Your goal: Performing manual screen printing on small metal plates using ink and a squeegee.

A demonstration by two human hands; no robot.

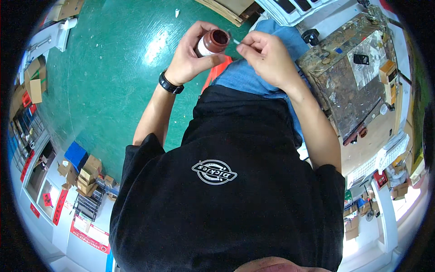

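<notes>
My left hand is wrapped round a small brown jar with a pale label. The jar is tilted, its open mouth facing up and to the right, and dark reddish brown shows inside. Just right of the mouth, my right hand pinches a thin, pale stick-like tool between thumb and fingers. The tool's tip is blurred close to the rim; whether it touches the jar I cannot tell. Both hands are held above my lap in blue jeans. Part of an orange-red thing shows below the jar.
On my right stands a stained workbench bearing a dark phone-like object, a small wooden box and a brown-stained tool. White equipment stands ahead. Cardboard boxes sit at the left on the green floor.
</notes>
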